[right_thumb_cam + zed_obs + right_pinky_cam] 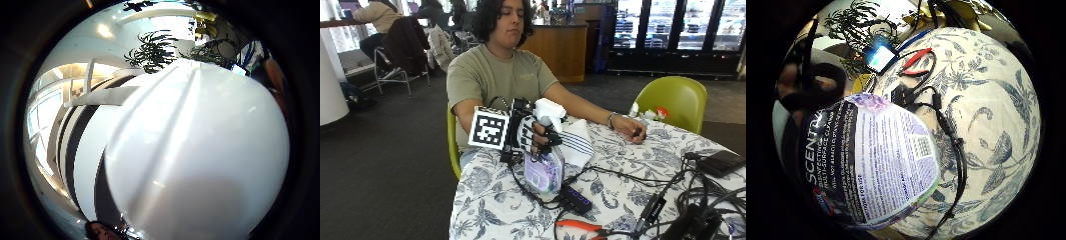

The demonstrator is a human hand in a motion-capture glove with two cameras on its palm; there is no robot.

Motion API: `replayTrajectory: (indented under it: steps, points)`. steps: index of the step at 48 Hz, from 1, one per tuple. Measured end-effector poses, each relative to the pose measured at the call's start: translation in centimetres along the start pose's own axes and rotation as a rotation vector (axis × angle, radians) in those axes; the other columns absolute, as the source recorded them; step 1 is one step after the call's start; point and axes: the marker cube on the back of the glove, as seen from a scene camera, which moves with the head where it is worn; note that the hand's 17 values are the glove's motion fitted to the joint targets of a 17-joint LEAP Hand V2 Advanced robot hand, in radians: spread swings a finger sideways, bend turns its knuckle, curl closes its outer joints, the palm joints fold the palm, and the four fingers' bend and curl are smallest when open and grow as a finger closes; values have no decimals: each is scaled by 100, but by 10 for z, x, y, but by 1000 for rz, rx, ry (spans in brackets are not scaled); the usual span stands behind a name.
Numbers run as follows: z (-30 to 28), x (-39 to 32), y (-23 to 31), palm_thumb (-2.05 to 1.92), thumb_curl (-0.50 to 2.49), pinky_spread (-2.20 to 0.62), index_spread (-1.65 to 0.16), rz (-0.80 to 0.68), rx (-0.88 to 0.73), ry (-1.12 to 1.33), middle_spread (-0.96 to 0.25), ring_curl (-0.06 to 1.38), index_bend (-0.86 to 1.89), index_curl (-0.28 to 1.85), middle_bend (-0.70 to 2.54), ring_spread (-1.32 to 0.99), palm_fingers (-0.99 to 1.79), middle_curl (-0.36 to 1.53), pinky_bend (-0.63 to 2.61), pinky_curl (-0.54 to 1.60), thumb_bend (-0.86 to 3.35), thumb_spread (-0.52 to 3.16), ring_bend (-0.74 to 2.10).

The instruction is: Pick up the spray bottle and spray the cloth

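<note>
One gloved right hand (534,134) grips a spray bottle (545,167) by its neck, fingers curled round it just under the white trigger head (549,111), and holds it upright above the table, which is covered by a blue floral tablecloth (639,165). Whether the bottle's base touches the tablecloth cannot be told. The bottle is clear, with a purple and white label, and sits near the table's edge closest to the person. Just behind it lies a white cloth with dark blue stripes (576,142), bunched up, its near edge seeming to touch the bottle. The person's bare left hand (631,131) rests on the tablecloth well beyond the cloth, beside a green chair (676,97).

From the palm's little-finger side, the bottle's printed label (876,160) fills much of the view, with the floral tablecloth (986,100) beyond it, black cables (953,145) running across it and red-handled pliers (916,62) lying farther off. From the thumb side, the white trigger head (200,150) takes up nearly everything.

On the table's near side sit a black power strip (575,199), the red-handled pliers (583,227) and tangled black cables (666,200).
</note>
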Motion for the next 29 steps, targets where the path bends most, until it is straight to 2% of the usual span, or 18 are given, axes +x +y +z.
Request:
replayTrajectory:
  steps: [3,5,6,13,18,29]
  points:
    - [-3,0,6,87,51,-12,-18,-31,-10,-12,-2,41,10,20,25,-15,109,39,52,37,2,90,77]
    - [-7,-2,11,90,52,-13,-20,-52,-27,-24,-6,42,11,22,36,-15,115,43,49,38,1,85,73]
    - [-9,-3,12,95,54,-14,-22,-57,-35,-29,-7,41,20,24,44,-15,121,46,44,37,3,79,67]
    - [-29,-25,30,102,59,-18,-24,-92,-147,-39,-12,42,22,31,57,-16,128,52,40,37,0,65,61]
    - [-43,-58,50,103,62,-19,-25,-90,-377,69,-13,43,24,36,59,-17,131,53,39,38,-2,58,61]
    - [-18,-95,92,102,66,-21,-25,-32,-926,615,-15,45,24,43,61,-17,131,55,40,39,-3,49,62]
